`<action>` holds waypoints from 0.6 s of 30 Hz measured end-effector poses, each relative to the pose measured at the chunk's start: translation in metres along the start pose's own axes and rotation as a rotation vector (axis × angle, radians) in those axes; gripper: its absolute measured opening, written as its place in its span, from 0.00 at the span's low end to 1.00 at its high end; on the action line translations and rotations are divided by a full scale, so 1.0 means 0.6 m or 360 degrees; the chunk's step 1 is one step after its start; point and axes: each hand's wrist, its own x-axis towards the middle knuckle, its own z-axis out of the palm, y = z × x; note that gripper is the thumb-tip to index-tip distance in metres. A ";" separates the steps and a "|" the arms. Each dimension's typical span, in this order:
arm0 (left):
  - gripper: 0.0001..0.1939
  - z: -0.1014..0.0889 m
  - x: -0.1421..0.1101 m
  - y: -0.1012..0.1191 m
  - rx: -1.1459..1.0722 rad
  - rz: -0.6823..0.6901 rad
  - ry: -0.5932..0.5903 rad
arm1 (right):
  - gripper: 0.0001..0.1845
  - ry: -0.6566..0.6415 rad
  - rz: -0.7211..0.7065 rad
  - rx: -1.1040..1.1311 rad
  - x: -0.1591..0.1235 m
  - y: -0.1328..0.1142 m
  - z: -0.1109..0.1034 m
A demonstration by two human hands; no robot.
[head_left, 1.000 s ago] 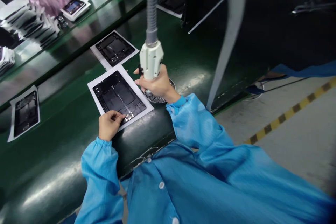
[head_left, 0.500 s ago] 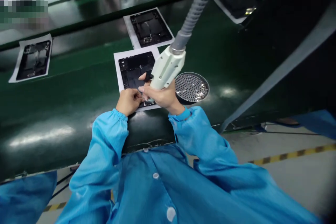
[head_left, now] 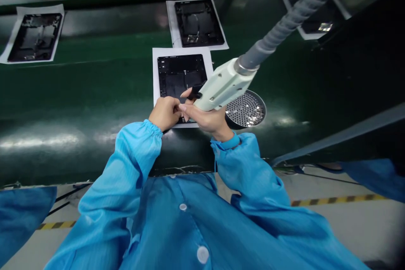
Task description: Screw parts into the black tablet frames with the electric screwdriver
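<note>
My right hand (head_left: 210, 121) is wrapped round a pale electric screwdriver (head_left: 226, 84) with a black lever and a thick grey ribbed lead. The tool leans up to the right; its tip is hidden behind my fingers. Below it lies a black tablet housing (head_left: 172, 76) on a white sheet (head_left: 156, 74). My left hand (head_left: 165, 113) is closed at the housing's near edge, fingertips pinched against those of my right hand. What they hold, if anything, is hidden. Just right of my right hand stands a round dish (head_left: 246, 109) with a perforated metal top and small shiny pieces on it.
More black housings on white sheets lie at the far left (head_left: 36, 36), behind the middle (head_left: 201, 21) and at the far right (head_left: 311, 17). A dark green work surface (head_left: 104, 84) carries them. A grey strap (head_left: 341, 135) slants across the right side.
The view has shifted, so the bench things sit differently in the picture. The screwdriver leans further to the right. Both hands stay together at the housing's near edge.
</note>
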 end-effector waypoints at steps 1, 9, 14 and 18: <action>0.08 0.001 0.000 0.001 -0.0009 -0.0003 0.0001 | 0.13 0.0004 -0.0007 0.0000 0.000 0.001 0.000; 0.04 -0.021 -0.003 -0.017 -0.0128 -0.0043 0.0178 | 0.19 0.0376 -0.0207 0.0107 0.018 0.005 -0.036; 0.16 -0.073 -0.019 -0.044 0.0121 -0.0522 0.0695 | 0.14 0.0533 -0.0299 0.0105 0.025 0.001 -0.068; 0.20 -0.072 -0.026 -0.048 0.0454 -0.0763 0.0379 | 0.12 0.0599 -0.0278 -0.0001 0.026 -0.004 -0.071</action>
